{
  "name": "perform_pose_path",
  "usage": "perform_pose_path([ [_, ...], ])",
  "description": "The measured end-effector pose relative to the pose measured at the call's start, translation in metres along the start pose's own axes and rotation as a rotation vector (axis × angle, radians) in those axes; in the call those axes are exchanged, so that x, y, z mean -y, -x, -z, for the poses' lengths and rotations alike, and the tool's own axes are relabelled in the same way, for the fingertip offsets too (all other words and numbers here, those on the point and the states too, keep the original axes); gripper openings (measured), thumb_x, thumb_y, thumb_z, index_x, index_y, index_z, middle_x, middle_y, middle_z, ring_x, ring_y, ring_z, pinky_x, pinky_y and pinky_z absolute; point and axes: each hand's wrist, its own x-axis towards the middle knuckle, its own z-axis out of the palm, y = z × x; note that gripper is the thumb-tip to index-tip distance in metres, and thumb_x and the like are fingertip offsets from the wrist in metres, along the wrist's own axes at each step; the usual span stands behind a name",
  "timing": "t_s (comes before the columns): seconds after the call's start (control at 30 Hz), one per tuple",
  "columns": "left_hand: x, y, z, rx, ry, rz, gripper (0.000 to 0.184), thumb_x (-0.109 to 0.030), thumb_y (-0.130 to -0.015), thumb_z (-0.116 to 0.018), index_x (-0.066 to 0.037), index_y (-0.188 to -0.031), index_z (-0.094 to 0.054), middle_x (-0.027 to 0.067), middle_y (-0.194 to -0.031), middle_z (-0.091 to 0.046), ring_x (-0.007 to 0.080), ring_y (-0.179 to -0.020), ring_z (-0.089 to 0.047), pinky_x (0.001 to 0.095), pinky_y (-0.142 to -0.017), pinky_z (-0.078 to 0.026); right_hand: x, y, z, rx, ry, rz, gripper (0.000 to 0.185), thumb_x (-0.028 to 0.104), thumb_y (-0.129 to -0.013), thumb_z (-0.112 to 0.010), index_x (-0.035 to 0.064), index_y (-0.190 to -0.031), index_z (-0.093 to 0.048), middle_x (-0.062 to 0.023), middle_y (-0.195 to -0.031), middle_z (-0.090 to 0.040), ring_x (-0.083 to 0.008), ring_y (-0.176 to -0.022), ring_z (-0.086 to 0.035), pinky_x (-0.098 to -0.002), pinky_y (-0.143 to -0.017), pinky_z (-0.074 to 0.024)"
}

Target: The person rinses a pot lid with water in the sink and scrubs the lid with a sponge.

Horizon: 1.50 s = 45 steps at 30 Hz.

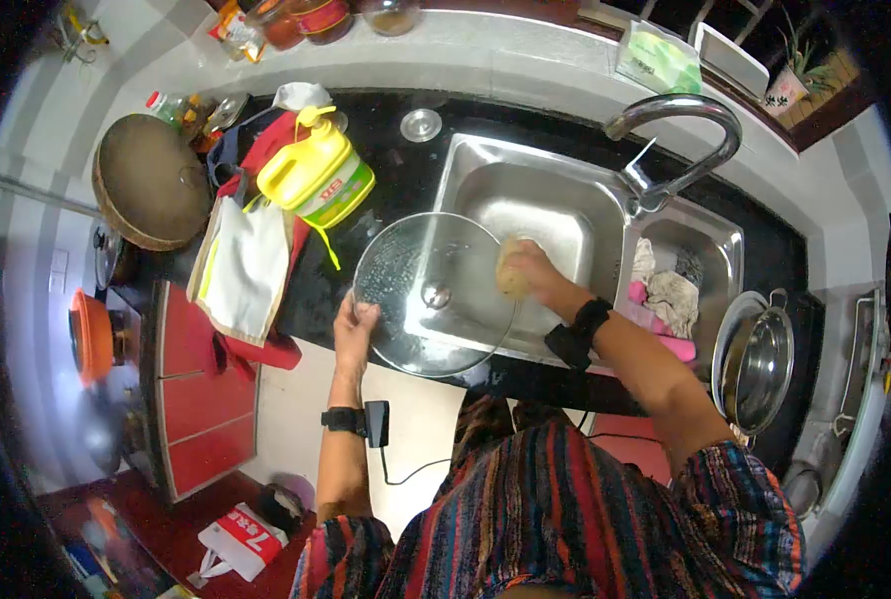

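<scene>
Partly over the sink [555, 212], your left hand [354, 325] clamps the lid [434, 294], seemingly steadying it; your right hand [533, 270] clamps a sponge [510, 264].

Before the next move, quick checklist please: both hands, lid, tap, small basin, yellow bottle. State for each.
1. Left hand grip on the glass lid: ok, at the lid's left rim.
2. Right hand grip on the sponge: ok, at the lid's right side; how hard it presses, cannot tell.
3. Lid surface free of drops or suds: not ok, whitish specks show on its left part.
4. Tap off: cannot tell for sure; no stream visible.
5. Small basin clear: not ok, cloths lie in it.
6. Yellow bottle clear of the lid: ok, apart from it on the counter.
</scene>
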Motion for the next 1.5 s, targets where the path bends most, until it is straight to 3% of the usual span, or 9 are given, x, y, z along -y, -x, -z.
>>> perform_pose_path([
  [0.1,0.003,-0.006,0.002,-0.093,-0.033,-0.028,0.052,-0.003,-0.085,-0.067,0.0,-0.134,-0.049,0.0063,-0.106,-0.061,0.0156,-0.098,-0.059,0.0281,-0.091,-0.047,-0.008,-0.005,0.0,0.012,-0.092,-0.115,0.034,0.009,-0.081,-0.062,0.0043,-0.113,-0.05,-0.0087,-0.095,-0.06,-0.0208,-0.08,-0.064,-0.0381,-0.064,-0.0549],
  [0.23,0.02,-0.011,0.006,-0.182,-0.501,-0.197,0.061,-0.009,-0.082,-0.071,0.003,-0.136,-0.045,0.0211,-0.14,-0.043,0.0312,-0.131,-0.042,0.0382,-0.11,-0.033,-0.004,0.005,-0.018,-0.067,0.217,0.067,0.034,0.011,-0.082,-0.064,0.0039,-0.113,-0.05,-0.0084,-0.095,-0.06,-0.0201,-0.074,-0.064,-0.0373,-0.06,-0.0545],
  [0.33,0.019,0.003,-0.021,-0.158,-0.904,-0.505,0.076,-0.025,-0.077,-0.075,0.002,-0.139,-0.042,0.0224,-0.154,-0.024,0.0407,-0.144,-0.017,0.0519,-0.116,-0.015,-0.004,0.0,-0.01,0.349,-0.202,-0.109,0.035,0.012,-0.083,-0.065,0.0044,-0.113,-0.05,-0.0076,-0.093,-0.06,-0.0199,-0.07,-0.063,-0.0356,-0.056,-0.0538],
  [0.4,-0.009,0.016,-0.06,-0.097,-0.987,-0.47,0.079,-0.033,-0.077,-0.074,0.0,-0.141,-0.04,0.0208,-0.154,-0.026,0.0387,-0.144,-0.018,0.0574,-0.115,-0.013,0.01,0.027,-0.035,-0.018,0.253,0.116,0.028,0.014,-0.085,-0.066,0.006,-0.11,-0.054,-0.0052,-0.092,-0.06,-0.019,-0.072,-0.064,-0.0328,-0.058,-0.0535],
  [0.53,-0.006,-0.002,-0.085,-0.198,-1.032,-0.388,0.071,-0.037,-0.081,-0.07,-0.004,-0.14,-0.045,0.0173,-0.152,-0.032,0.0359,-0.144,-0.022,0.0583,-0.114,-0.013,0.009,0.02,-0.033,0.115,0.521,0.436,0.029,0.009,-0.082,-0.064,0.0089,-0.111,-0.058,-0.0058,-0.095,-0.062,-0.0221,-0.081,-0.063,-0.0376,-0.065,-0.0527],
  [0.6,-0.002,-0.006,-0.087,-0.258,-1.065,-0.421,0.049,-0.031,-0.09,-0.061,-0.013,-0.135,-0.054,0.0106,-0.149,-0.04,0.0332,-0.141,-0.029,0.0575,-0.113,-0.017,0.038,0.064,-0.078,0.01,1.539,1.189,0.025,0.01,-0.085,-0.054,0.0051,-0.108,-0.062,-0.0128,-0.102,-0.064,-0.0287,-0.088,-0.062,-0.0443,-0.079,-0.0513],
  [0.7,0.0,-0.009,-0.086,-0.271,-1.123,-0.433,0.042,-0.028,-0.092,-0.059,-0.018,-0.133,-0.057,0.0065,-0.148,-0.043,0.0307,-0.14,-0.032,0.0561,-0.114,-0.018,0.011,0.083,-0.087,0.175,1.505,1.323,0.03,0.009,-0.082,-0.053,0.0069,-0.111,-0.062,-0.0123,-0.103,-0.062,-0.0285,-0.093,-0.059,-0.0444,-0.08,-0.0486],
  [1.0,0.002,-0.006,-0.084,-0.283,-1.086,-0.51,0.041,-0.025,-0.088,-0.062,-0.022,-0.129,-0.059,0.0026,-0.145,-0.046,0.028,-0.14,-0.033,0.0566,-0.113,-0.021,0.035,-0.007,-0.131,0.035,1.921,0.981,0.035,0.012,-0.085,-0.051,0.0094,-0.12,-0.058,-0.0093,-0.11,-0.06,-0.0301,-0.097,-0.054,-0.045,-0.076,-0.0415],
  [1.5,0.0,-0.007,-0.085,-0.241,-1.092,-0.431,0.044,-0.024,-0.09,-0.059,-0.019,-0.133,-0.055,0.004,-0.146,-0.043,0.029,-0.14,-0.031,0.0551,-0.115,-0.018,-0.001,0.029,-0.098,0.133,1.957,1.239,0.037,0.014,-0.081,-0.056,0.0099,-0.117,-0.059,-0.0041,-0.11,-0.058,-0.0253,-0.097,-0.054,-0.0418,-0.077,-0.0444],
])
